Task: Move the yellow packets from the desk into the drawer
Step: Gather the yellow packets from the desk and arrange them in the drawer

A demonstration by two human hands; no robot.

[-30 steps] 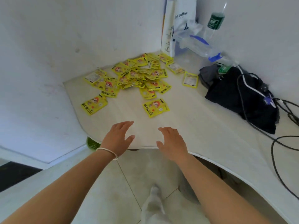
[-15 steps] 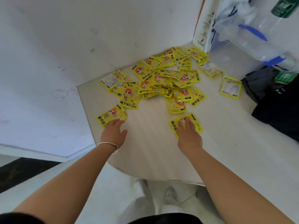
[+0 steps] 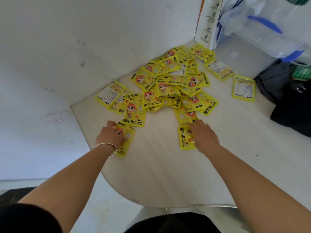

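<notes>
The left hand [image 3: 109,136] lies on the left packet [image 3: 127,142], near the desk [image 3: 159,174] edge at about 8 o'clock from the heap. Its fingers curl over the packet's far corner and its thumb lies across the printed face. It looks like a pinch, though the hand itself hides that edge. The right hand [image 3: 204,137] rests flatter, fingers stretched forward and pressing the right packet [image 3: 184,138] at 6 o'clock from the heap. Both packets lie flat on the desk.

Just beyond the hands the main pile [image 3: 173,86] spreads toward the wall corner at 12 o'clock — many yellow packets overlapping, most face up. Two stray packets [image 3: 244,88] lie face down at 1 to 2 o'clock, apart from the heap and close to a black bag [image 3: 292,108] at 3 o'clock. A white paper bag [image 3: 207,22] stands in the far corner.

No drawer is in view, so nothing can be counted as stowed. I judge the task barely begun — two packets are being gathered, and the whole pile and the strays remain to be moved.
</notes>
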